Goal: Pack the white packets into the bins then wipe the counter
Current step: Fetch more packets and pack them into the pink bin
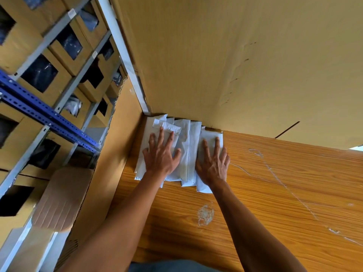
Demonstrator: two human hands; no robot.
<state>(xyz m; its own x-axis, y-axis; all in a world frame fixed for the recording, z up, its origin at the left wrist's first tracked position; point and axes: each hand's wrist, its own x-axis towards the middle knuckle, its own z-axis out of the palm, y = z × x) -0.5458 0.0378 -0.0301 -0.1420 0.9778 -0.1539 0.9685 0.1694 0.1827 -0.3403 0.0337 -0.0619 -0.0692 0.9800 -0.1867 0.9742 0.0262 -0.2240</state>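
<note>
At the far left stands a metal shelving rack (45, 107) with blue perforated beams, filled with cardboard bins (57, 75) whose cut-out fronts show dark bagged goods inside. Below it, a folded piece of brown cardboard (62, 197) leans beside a tall cardboard panel (115, 138). Just right of that panel, in the corner where the wood-grain desk (275, 193) meets a large cardboard wall (216, 55), lies a spread of overlapping white packets (186, 138), their far ends tucked under the wall's lower edge. The left hand (160, 154) presses flat on the left part of the pile, fingers straight and splayed. The right hand (213, 163) presses flat on the rightmost packet, fingers straight too. The hands are near each other but not touching, neither gripping anything. Pale scuffs and scratches mark the desk to the right.
</note>
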